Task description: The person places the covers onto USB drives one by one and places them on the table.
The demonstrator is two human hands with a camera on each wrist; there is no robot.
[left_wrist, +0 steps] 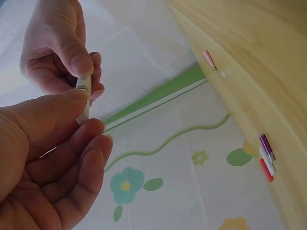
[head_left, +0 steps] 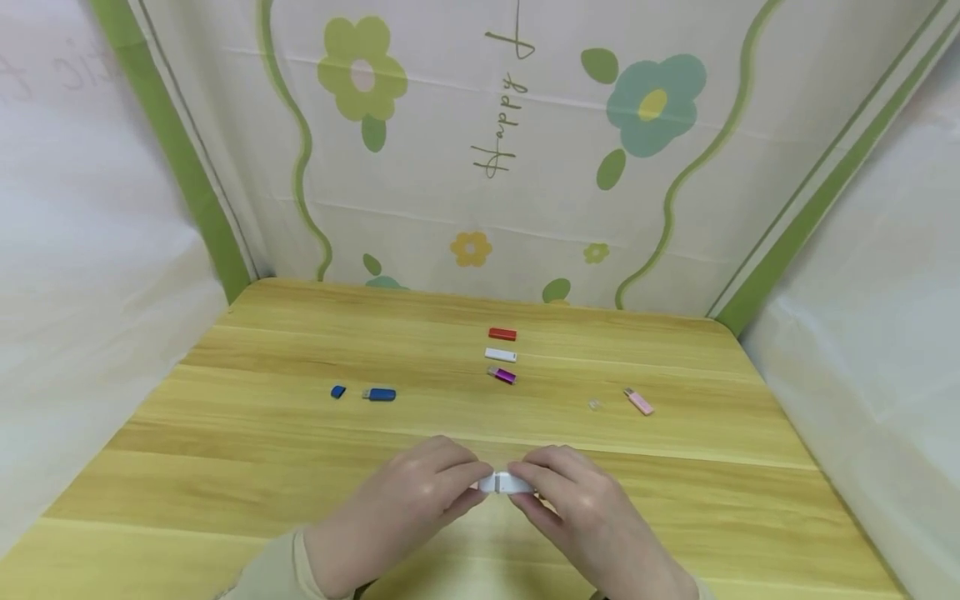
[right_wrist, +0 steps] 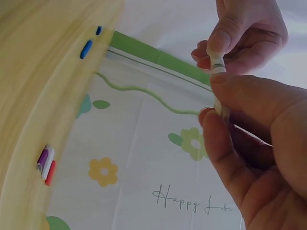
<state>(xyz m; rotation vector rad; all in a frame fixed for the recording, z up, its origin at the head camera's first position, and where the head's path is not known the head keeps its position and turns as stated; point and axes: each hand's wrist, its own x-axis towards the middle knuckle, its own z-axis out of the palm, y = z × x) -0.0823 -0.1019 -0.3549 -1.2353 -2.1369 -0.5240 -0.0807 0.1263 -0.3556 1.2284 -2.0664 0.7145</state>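
Observation:
Close to the near side of the table, both hands hold a white USB stick (head_left: pixel 514 483) between them. My left hand (head_left: pixel 420 487) pinches its short white cap (head_left: pixel 487 482) between thumb and fingers. The body's other end is pinched by the thumb and fingers of my right hand (head_left: pixel 581 500). A narrow strip of metal connector shows between cap and body, also seen in the right wrist view. Fingertips hide both outer ends of the USB stick (right_wrist: pixel 218 67).
Ahead lie a red USB stick (head_left: pixel 502 334), a white one (head_left: pixel 501 355) and a purple one (head_left: pixel 502 376). Leftward are a blue USB stick (head_left: pixel 381 395) and blue cap (head_left: pixel 338 392); rightward, a pink USB stick (head_left: pixel 639 402) and clear cap (head_left: pixel 594 404). Flowered cloth (head_left: pixel 420 183) hangs behind the table.

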